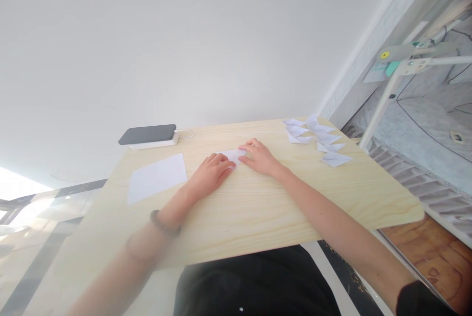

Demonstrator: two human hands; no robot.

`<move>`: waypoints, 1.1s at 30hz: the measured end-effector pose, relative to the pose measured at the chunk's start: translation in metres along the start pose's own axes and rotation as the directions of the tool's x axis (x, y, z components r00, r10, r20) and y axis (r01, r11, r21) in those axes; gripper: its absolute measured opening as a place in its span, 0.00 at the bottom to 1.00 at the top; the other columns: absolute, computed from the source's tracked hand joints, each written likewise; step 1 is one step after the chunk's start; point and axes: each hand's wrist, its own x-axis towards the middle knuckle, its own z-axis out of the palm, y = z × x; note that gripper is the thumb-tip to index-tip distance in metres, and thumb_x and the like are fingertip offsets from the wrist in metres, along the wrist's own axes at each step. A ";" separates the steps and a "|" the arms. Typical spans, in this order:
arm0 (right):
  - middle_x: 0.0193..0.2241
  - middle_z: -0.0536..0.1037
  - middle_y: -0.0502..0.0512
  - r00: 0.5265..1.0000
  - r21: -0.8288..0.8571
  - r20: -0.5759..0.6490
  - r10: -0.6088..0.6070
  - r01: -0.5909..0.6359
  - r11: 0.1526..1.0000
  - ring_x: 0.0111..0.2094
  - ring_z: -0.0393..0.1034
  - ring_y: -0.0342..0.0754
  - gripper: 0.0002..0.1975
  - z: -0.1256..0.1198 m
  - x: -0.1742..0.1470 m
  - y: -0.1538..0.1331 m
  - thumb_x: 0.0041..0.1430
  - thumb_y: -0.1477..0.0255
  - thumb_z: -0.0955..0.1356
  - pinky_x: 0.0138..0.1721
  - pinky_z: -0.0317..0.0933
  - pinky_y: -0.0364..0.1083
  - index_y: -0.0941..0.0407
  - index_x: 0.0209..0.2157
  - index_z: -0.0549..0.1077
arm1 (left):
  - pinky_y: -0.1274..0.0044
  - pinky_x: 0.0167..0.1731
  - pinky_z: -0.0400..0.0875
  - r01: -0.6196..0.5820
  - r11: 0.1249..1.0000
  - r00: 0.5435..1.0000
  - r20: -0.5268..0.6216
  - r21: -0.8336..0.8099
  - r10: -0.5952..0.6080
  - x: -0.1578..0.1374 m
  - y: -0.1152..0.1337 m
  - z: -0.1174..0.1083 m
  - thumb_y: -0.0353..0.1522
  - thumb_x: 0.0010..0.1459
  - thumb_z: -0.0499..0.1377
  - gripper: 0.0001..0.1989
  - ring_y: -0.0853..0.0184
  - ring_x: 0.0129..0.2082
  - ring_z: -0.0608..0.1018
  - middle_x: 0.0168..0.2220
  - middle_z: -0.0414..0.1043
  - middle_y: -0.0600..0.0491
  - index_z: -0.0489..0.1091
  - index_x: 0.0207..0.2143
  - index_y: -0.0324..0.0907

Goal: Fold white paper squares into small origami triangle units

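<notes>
A small folded piece of white paper [232, 155] lies on the pale wooden table between my hands. My left hand [211, 174], with a dark bracelet at the wrist, presses on its left part with curled fingers that hide some of it. My right hand [261, 158] grips the paper's right end between thumb and fingertips. To the left lies a flat white sheet of paper [158, 177]. Several folded white paper boats [297, 131] sit in two groups at the table's far right, and the nearest paper boat [336, 158] stands a little apart.
A dark phone [149, 134] rests on a white box [157, 144] at the far left, with a white cable [187, 133] beside it. A plain wall [221, 45] rises behind the table [254, 213]. Past the right edge stands a white metal frame [385, 97].
</notes>
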 end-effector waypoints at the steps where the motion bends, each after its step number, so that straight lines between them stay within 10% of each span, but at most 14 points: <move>1: 0.42 0.63 0.56 1.000 -0.010 0.005 -0.013 0.013 1.000 0.46 0.59 0.49 0.18 0.001 0.000 -0.001 0.53 0.63 0.63 0.50 0.53 0.51 0.52 0.46 0.67 | 0.69 0.44 0.62 0.025 1.000 1.000 -0.014 0.001 -0.025 0.001 -0.003 0.002 0.35 0.60 0.44 0.15 0.63 0.43 0.66 0.43 0.63 0.48 0.65 0.46 0.44; 8: 0.42 0.65 0.55 0.999 0.046 -0.013 -0.048 0.048 0.998 0.46 0.58 0.49 0.15 -0.001 0.001 0.000 0.52 0.66 0.64 0.49 0.53 0.50 0.53 0.43 0.68 | 0.63 0.47 0.56 0.224 0.971 0.973 -0.068 0.082 -0.219 0.002 -0.012 0.008 0.38 0.60 0.43 0.22 0.57 0.51 0.60 0.51 0.58 0.42 0.53 0.54 0.39; 33: 0.37 0.70 0.54 0.952 0.033 -0.066 -0.299 0.302 0.953 0.41 0.62 0.47 0.11 -0.006 0.002 -0.007 0.54 0.73 0.63 0.46 0.56 0.48 0.55 0.39 0.71 | 0.67 0.45 0.59 0.122 0.992 0.983 -0.141 0.016 -0.119 0.006 -0.022 0.008 0.36 0.56 0.51 0.19 0.60 0.45 0.63 0.43 0.63 0.47 0.58 0.51 0.40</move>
